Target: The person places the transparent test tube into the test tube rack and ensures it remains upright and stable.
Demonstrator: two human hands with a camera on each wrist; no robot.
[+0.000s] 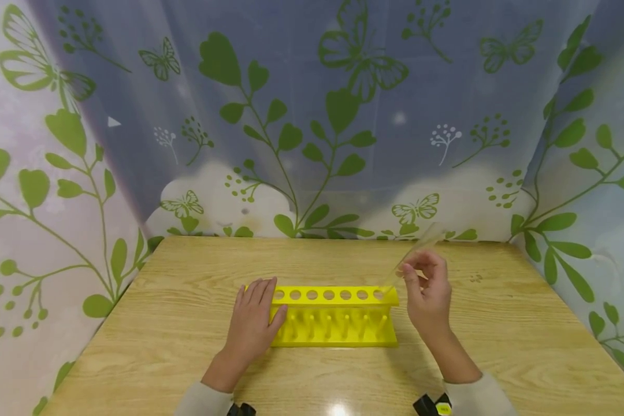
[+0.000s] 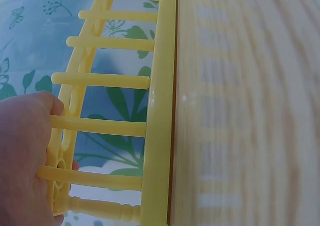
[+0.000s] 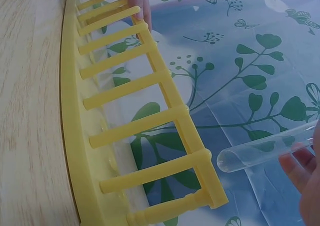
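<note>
Table: side edges well off rack; right hand pinches tube.

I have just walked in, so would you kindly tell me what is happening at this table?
A person's left hand holds the left end of a yellow rack on a wooden table. Their right hand pinches a clear tube, slanted, with its rounded lower end close to the rack's right end. The tube is not yet in a hole.
</note>
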